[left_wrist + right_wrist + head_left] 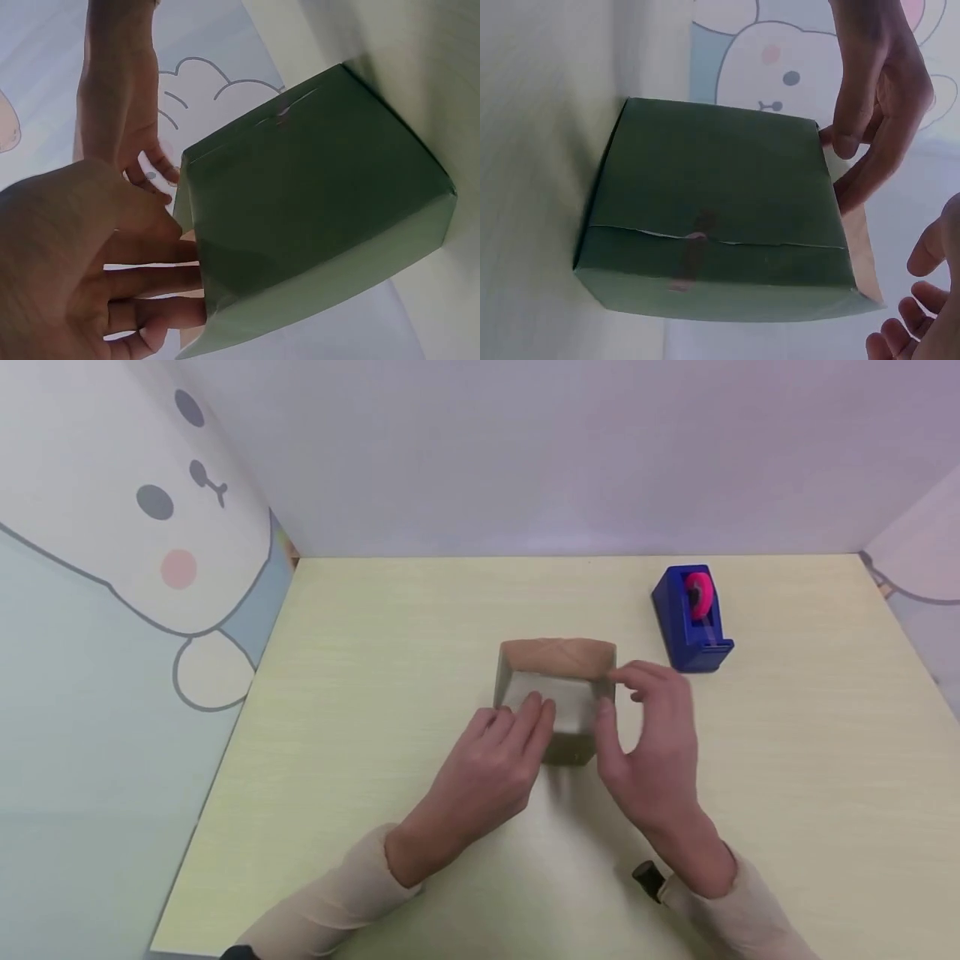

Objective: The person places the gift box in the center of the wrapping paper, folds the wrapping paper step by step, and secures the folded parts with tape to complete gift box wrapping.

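A small green paper box (572, 748) with brown inner walls stands on the table, its top uncovered; a strip of clear tape (690, 251) runs over a seam on one side. My left hand (495, 768) is at the near left of the box's mouth. Its fingers reach straight over the near rim into the mouth, as the left wrist view also shows. My right hand (656, 752) is beside the right wall, thumb and forefinger spread around the right rim with the fingers loosely bent. In the right wrist view its fingertips are apart from the box.
A blue tape dispenser (686, 622) with a pink-cored roll stands behind and to the right of the box. The pale table (360, 693) meets a plain wall (555, 460) at the back. A panel with a cartoon bear (180, 527) rises at left.
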Demonstrator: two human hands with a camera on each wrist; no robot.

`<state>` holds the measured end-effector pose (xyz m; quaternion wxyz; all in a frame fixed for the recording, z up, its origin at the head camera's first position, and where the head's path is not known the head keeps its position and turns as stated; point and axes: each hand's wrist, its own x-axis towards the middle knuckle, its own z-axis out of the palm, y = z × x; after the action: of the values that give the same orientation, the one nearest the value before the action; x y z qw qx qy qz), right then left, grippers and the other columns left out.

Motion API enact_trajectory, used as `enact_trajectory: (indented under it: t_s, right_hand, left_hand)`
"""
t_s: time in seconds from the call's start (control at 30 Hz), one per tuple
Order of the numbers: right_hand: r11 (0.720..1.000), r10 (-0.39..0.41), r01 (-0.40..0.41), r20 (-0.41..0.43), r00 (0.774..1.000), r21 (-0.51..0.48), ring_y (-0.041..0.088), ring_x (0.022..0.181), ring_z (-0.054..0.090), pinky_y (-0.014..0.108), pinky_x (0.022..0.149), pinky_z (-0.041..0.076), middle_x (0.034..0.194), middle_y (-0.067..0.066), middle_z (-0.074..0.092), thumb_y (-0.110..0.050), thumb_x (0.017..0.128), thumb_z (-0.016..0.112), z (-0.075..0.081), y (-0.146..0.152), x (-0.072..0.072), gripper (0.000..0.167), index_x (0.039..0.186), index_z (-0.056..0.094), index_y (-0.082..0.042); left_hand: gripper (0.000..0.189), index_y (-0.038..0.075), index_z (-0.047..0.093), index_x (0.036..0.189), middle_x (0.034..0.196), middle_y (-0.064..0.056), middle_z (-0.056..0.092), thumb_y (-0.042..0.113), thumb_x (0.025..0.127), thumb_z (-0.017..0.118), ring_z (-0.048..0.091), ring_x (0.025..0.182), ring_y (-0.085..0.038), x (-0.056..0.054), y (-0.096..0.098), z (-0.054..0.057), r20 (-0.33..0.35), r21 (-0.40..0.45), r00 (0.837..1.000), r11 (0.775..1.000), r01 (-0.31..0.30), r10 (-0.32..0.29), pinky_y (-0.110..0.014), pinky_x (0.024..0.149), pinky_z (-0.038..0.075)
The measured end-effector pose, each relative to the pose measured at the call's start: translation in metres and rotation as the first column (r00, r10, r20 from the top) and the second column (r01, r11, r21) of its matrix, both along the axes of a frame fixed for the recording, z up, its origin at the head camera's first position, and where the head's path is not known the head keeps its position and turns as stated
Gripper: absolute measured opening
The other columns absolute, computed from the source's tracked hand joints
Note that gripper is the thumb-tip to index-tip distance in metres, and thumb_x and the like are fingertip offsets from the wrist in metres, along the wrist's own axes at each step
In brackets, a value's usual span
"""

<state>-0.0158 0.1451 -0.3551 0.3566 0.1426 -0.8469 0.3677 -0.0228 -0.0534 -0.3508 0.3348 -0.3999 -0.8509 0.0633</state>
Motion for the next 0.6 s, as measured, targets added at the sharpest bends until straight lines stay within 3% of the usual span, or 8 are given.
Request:
enact_trajectory:
  t_s: [0.1, 0.27, 0.6]
  right_hand:
    - [0.991, -0.06, 0.071, 0.099, 0.993, -0.113, 0.032, 0.1, 0.055, 0.025, 0.084, 0.043, 0.112, 0.026, 0.059, -0.008, 0.092, 0.062, -0.003, 0.005, 0.005, 0.034, 0.119, 0.055, 0.012]
    - [0.987, -0.095, 0.125, 0.262, 0.96, -0.101, 0.023, 0.088, 0.057, 0.021, 0.079, 0.043, 0.106, 0.019, 0.06, -0.007, 0.091, 0.07, -0.012, 0.006, 0.011, 0.034, 0.118, 0.055, 0.008]
    - [0.993, -0.105, 0.114, 0.209, 0.972, -0.033, 0.019, 0.084, 0.061, 0.018, 0.076, 0.044, 0.097, 0.01, 0.066, 0.002, 0.09, 0.067, -0.018, 0.001, 0.01, 0.016, 0.106, 0.063, 0.0]
  left_hand:
    - [0.039, 0.005, 0.072, 0.129, 0.126, -0.006, 0.076, 0.014, 0.096, 0.054, 0.069, 0.086, -0.017, -0.001, 0.002, -0.003, 0.008, -0.005, 1.0, 1.0, 0.001, -0.001, -0.027, 0.075, 0.049]
    - [0.038, 0.007, 0.072, 0.131, 0.128, -0.006, 0.075, 0.017, 0.097, 0.056, 0.069, 0.096, -0.018, -0.001, 0.006, -0.004, 0.064, -0.034, 0.998, 0.999, -0.016, 0.018, -0.029, 0.078, 0.05]
    - [0.032, 0.004, 0.073, 0.123, 0.12, -0.009, 0.076, 0.018, 0.099, 0.056, 0.068, 0.11, -0.024, -0.006, 0.011, -0.001, 0.131, -0.04, 0.991, 0.999, 0.015, -0.009, -0.032, 0.092, 0.056]
